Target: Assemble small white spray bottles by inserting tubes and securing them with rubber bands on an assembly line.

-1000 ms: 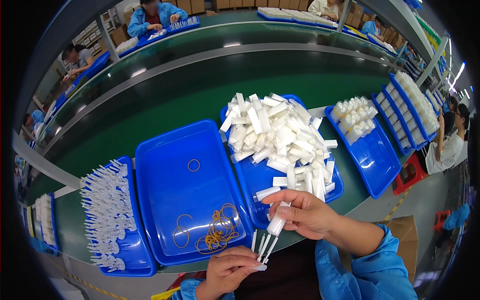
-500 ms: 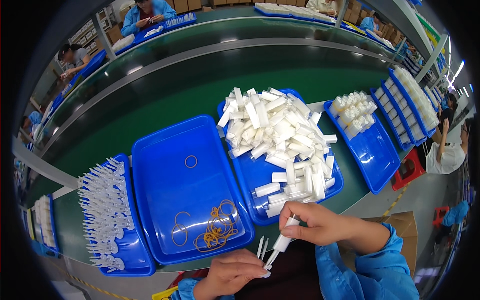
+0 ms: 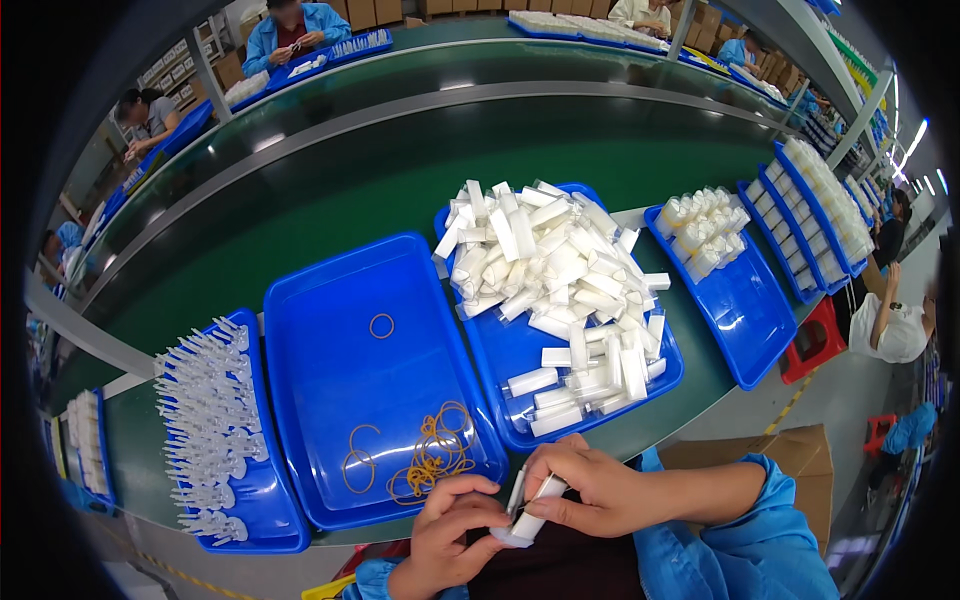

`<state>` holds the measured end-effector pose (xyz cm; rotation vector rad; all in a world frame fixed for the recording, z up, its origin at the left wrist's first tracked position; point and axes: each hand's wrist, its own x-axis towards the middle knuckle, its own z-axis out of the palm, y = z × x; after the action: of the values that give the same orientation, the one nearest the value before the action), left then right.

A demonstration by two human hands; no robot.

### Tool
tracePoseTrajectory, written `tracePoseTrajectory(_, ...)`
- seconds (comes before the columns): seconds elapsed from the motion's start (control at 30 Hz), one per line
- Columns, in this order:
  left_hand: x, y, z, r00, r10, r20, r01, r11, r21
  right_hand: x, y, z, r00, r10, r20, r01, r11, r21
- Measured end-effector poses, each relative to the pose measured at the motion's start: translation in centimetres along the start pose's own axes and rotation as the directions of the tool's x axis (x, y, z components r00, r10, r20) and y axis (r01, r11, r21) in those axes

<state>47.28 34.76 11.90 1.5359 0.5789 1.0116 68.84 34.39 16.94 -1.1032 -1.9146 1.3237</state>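
Where the two hands meet, just off the near edge of the green table [image 3: 690,397], a white block [image 3: 541,508] is held at a pale base [image 3: 514,538]. The right hand [image 3: 590,490], its fingers curled and thumb pressed in, grips the block; the left hand [image 3: 450,535], bent and nearly closed, pinches the base. A pale rod [image 3: 517,490] stands beside the block; whether block and base touch cannot be told. Beyond lies a blue tray [image 3: 508,350] heaped with similar blocks [image 3: 560,265]. To its left, a wider tray [image 3: 340,400] contains rubber bands [image 3: 432,468], mostly tangled near one corner; farther left, a narrow tray [image 3: 265,510] bears rows of pronged pieces [image 3: 210,410]. To the right, another tray [image 3: 745,325] carries wrapped bundles [image 3: 705,230] at its far end.
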Motion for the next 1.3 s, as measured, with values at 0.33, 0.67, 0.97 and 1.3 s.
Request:
tracePoseTrajectory(0.33,1.0,-0.1,-0.8,0.961,0.081,-0.263,-0.084,0.996,0.002,7.0,2.9,-5.1,0.997,-0.043,0.069,0.081,0.516,-0.853)
tracePoseTrajectory(0.67,0.7,1.6,-0.8,0.977,0.169,-0.129,-0.069,0.826,0.559,8.6,2.5,-4.4,0.982,-0.141,-0.121,0.02,0.728,-0.685)
tracePoseTrajectory(0.97,1.0,1.4,0.2,0.972,0.232,-0.025,-0.169,0.771,0.613,5.5,1.5,-2.8,0.947,0.303,0.108,-0.238,0.436,0.868)
tracePoseTrajectory(1.3,1.2,1.3,-0.1,0.975,0.219,-0.028,-0.165,0.807,0.568,4.3,2.2,-3.0,0.943,0.273,0.189,-0.26,0.252,0.932)
